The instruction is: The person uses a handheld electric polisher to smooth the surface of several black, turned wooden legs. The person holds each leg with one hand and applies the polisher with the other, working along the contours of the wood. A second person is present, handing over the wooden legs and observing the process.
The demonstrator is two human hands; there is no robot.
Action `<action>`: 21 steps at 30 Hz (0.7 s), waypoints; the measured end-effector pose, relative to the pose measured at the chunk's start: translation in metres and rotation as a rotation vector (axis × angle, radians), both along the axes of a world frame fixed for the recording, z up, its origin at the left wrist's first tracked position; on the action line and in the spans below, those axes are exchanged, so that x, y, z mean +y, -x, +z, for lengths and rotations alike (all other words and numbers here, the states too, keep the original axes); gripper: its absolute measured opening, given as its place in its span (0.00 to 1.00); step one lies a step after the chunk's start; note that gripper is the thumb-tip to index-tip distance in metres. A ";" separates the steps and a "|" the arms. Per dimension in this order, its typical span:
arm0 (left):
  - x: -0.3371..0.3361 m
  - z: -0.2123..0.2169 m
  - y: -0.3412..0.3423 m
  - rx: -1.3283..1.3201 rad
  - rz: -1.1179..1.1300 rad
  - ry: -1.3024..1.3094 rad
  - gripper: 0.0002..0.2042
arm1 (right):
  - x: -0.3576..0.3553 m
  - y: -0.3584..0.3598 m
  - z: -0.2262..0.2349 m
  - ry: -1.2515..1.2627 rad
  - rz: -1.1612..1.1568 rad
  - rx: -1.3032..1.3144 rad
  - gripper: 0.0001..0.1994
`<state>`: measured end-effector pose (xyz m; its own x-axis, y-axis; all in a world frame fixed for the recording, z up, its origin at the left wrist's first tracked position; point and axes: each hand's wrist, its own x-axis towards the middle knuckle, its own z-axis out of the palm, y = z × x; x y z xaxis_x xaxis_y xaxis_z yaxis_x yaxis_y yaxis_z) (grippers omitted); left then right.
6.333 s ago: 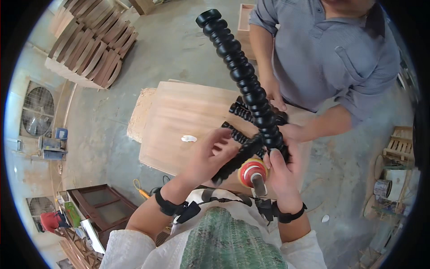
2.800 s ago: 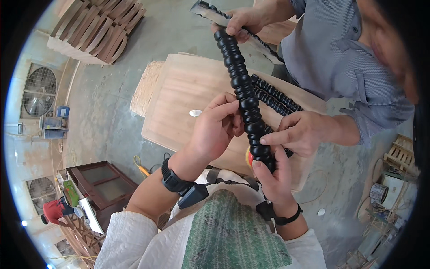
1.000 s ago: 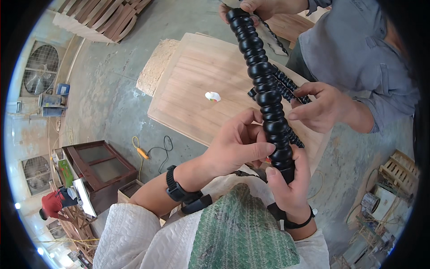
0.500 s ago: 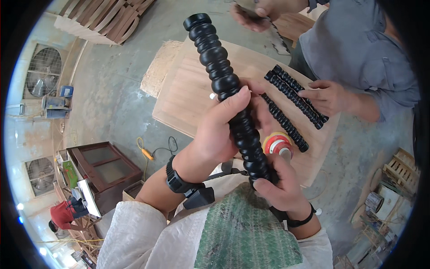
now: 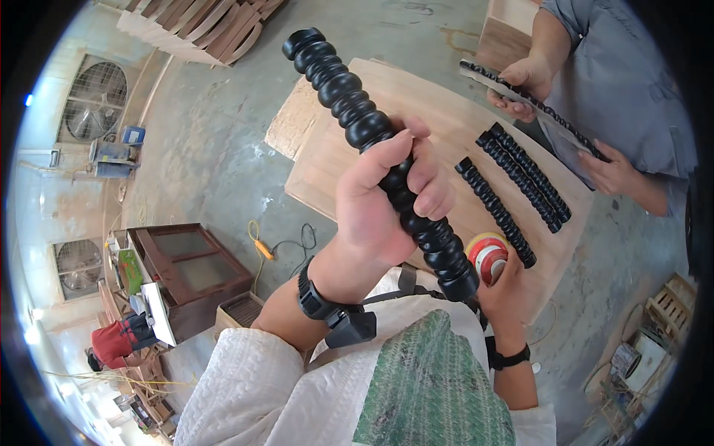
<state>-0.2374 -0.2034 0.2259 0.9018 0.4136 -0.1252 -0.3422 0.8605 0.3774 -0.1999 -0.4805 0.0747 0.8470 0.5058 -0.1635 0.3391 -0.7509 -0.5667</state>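
My left hand [image 5: 387, 197] grips a long black turned wooden spindle [image 5: 338, 85] around its middle, its top slanting up to the left. My right hand [image 5: 506, 286] sits below the spindle's lower end and holds a small round sander with an orange-red pad [image 5: 487, 255]. Three more black spindles [image 5: 513, 186] lie on a light plywood board [image 5: 416, 97] in front of me. Across the board a person in a grey shirt [image 5: 625, 82] holds another black piece [image 5: 520, 97] in both hands.
A dark wooden cabinet with glass doors [image 5: 186, 271] stands on the concrete floor at the left, with an orange tool and cable [image 5: 264, 245] beside it. Stacked wooden parts [image 5: 201, 26] lie at the top left. Wall fans [image 5: 93, 100] are on the far left.
I pulled the spindle away from the other person's hands and tilted its top to the left. The sander came into view at its lower end. The other person picked up another black piece.
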 end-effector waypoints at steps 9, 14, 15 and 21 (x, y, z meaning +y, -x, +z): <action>-0.002 0.005 0.001 0.151 0.041 -0.111 0.04 | -0.012 -0.024 0.042 -0.284 -0.124 0.320 0.39; 0.001 0.008 0.000 0.224 0.039 -0.215 0.03 | 0.006 -0.019 0.129 -0.590 0.116 0.333 0.41; 0.000 0.009 -0.001 0.241 0.036 -0.260 0.03 | 0.012 -0.017 0.145 -0.588 0.155 0.334 0.41; -0.006 0.021 -0.005 0.335 0.016 -0.386 0.06 | 0.041 -0.022 0.173 -0.407 0.454 0.236 0.41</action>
<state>-0.2328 -0.2092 0.2471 0.8314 0.5003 -0.2416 -0.1603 0.6324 0.7579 -0.1780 -0.4400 0.2479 0.4990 0.8658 -0.0387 0.4034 -0.2715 -0.8738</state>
